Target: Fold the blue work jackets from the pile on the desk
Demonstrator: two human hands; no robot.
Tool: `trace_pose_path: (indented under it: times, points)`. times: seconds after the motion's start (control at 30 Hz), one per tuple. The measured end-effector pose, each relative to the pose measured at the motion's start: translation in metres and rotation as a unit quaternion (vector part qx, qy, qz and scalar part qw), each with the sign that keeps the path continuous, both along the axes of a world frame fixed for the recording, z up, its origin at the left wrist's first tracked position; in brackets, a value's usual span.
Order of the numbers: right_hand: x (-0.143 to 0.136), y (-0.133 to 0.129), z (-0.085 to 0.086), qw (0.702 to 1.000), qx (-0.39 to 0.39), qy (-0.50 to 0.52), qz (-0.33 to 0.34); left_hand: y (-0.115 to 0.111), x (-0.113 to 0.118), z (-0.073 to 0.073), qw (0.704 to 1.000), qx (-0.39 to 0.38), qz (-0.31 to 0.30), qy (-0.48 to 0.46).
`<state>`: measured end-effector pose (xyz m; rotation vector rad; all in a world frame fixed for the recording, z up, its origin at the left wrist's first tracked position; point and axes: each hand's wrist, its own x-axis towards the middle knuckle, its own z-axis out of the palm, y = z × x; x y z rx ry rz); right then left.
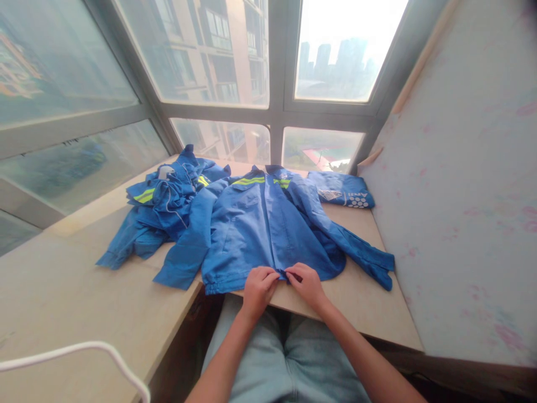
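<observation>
Blue jacket [260, 229] spread flat, front up, hem at near edge of surface [104, 313]. Left hand [258, 286] and right hand [307, 284] both pinching hem at zipper base, closed on fabric. Heap of blue clothes [163, 207] toward far left corner; folded garment [342, 190] at far right corner.

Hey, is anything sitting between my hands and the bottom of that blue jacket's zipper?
Nothing visible. The left hand and right hand both already pinch the jacket at its bottom hem, right at the front opening. The pile of blue clothes lies off to the left.
</observation>
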<state>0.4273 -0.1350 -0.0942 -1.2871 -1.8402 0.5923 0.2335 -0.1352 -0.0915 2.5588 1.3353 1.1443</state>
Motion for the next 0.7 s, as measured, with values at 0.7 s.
trace_pose_path:
  times: [0.7]
  points:
    - [-0.001,-0.006,0.031,0.957,0.15,-0.243,0.057,-0.001,-0.001,-0.001,1.0,0.011,-0.008,0.028]
